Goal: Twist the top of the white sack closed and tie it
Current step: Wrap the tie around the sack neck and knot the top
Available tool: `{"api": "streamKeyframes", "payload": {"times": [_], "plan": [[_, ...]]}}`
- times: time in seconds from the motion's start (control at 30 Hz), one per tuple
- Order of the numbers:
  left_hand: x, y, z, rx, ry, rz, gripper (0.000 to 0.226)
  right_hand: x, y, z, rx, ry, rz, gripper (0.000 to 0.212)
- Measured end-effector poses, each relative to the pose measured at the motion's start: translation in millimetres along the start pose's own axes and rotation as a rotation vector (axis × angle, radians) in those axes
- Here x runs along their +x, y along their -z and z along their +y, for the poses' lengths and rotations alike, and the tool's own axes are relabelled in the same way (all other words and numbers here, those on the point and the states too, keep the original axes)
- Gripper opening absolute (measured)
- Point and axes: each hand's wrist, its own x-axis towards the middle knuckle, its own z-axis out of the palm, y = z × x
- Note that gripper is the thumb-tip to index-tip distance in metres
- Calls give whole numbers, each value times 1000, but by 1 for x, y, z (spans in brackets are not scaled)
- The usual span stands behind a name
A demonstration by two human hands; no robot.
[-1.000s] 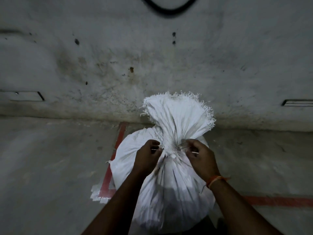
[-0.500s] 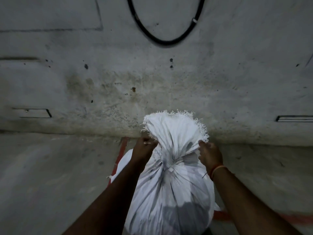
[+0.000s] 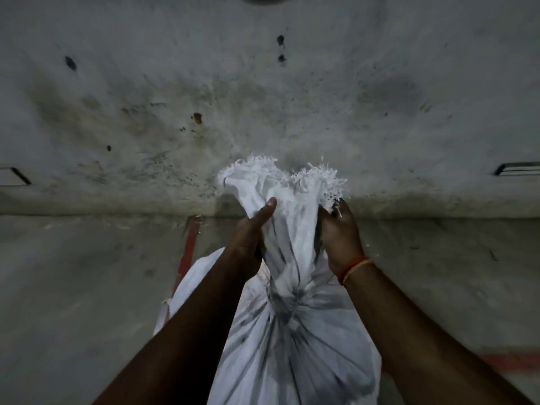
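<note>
A full white woven sack (image 3: 292, 346) stands on the concrete floor right in front of me. Its neck (image 3: 285, 296) is pinched in tight, and the loose top with a frayed edge (image 3: 280, 176) fans out above. My left hand (image 3: 251, 232) grips the left side of that loose top, thumb lying up along the cloth. On the right side my right hand (image 3: 339, 232), with an orange thread on its wrist, holds the cloth near the frayed edge. Any tie at the neck is lost in the folds.
A stained concrete wall (image 3: 263, 97) rises just behind the sack. Red painted lines (image 3: 190, 244) run on the floor left of the sack and off to the right. Dark slots (image 3: 517, 168) sit low in the wall on either side.
Both hands have left the pinched neck and gone up to the loose top, taking hold of its two sides. The top looks drawn upward. The camera has moved closer.
</note>
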Motion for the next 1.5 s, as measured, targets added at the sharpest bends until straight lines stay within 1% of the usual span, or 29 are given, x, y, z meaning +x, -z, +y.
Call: {"api": "streamKeyframes", "payload": {"times": [0.07,0.1,0.23,0.27,0.33,0.37,0.43,0.47,0.53,0.57,0.6,0.63,0.7,0.73,0.77,0.83,0.87,0.93,0.97,1.0,1.03,1.1,1.17,1.23,1.3,1.33,1.43,1.47,1.5], "plan": [[-5,-9,22,7,-5,-40,47,0,-6,-20,10,53,-25,28],[-7,-14,30,24,-8,-51,49,0,-9,-26,2,75,-40,25],[-7,-31,52,161,-165,-33,54,2,-11,-46,29,206,-89,32],[-6,-34,55,150,-216,-41,46,1,-10,-49,14,252,-102,35],[-12,-40,58,139,-313,-77,19,-8,-7,-57,-28,323,-112,40],[-19,-44,59,136,-345,-106,15,-16,-6,-63,-51,347,-118,41],[-31,-50,58,116,-387,-185,18,-31,-3,-73,-35,380,-140,42],[-38,-52,58,111,-404,-188,20,-39,0,-79,16,388,-162,38],[-51,-53,58,111,-412,-130,22,-51,4,-92,46,371,-190,21],[-58,-55,59,112,-405,-88,22,-55,5,-96,43,306,-216,16],[-62,-56,59,105,-392,-39,22,-60,7,-100,88,218,-234,13],[-69,-58,60,78,-376,-3,21,-67,9,-108,66,225,-233,15],[-80,-63,64,-2,-355,20,20,-74,13,-114,21,315,-161,26],[-84,-66,65,-45,-374,22,22,-78,16,-115,14,336,-141,28],[-87,-69,66,-82,-409,49,25,-85,19,-120,65,321,-134,27],[-91,-72,67,-136,-476,180,33,-99,27,-125,151,333,-101,22],[-93,-74,67,-146,-474,267,36,-108,31,-126,134,379,-70,23],[-94,-76,70,-120,-436,422,45,-128,39,-120,18,523,-21,18],[-96,-77,72,-93,-416,468,48,-134,42,-114,-54,555,-33,21],[-98,-78,74,-76,-386,491,51,-136,45,-108,-135,564,-80,31],[-101,-80,76,-59,-339,482,55,-138,46,-104,-228,563,-161,44],[-108,-85,80,-47,-238,364,54,-135,42,-101,-307,577,-318,66],[-107,-88,79,-16,-181,202,52,-130,34,-106,-262,591,-394,71],[-105,-86,81,45,-176,89,60,-124,28,-114,-234,600,-402,64],[-102,-82,82,70,-115,14,73,-114,28,-120,-258,606,-348,50],[-101,-81,83,74,-95,-21,72,-108,28,-122,-257,593,-309,43],[-109,-78,83,133,-91,-101,53,-96,30,-126,-290,584,-224,34],[-114,-77,82,163,-99,-100,50,-94,30,-127,-310,598,-198,32],[-120,-74,81,228,-151,-33,48,-92,31,-127,-324,606,-175,30]]}}
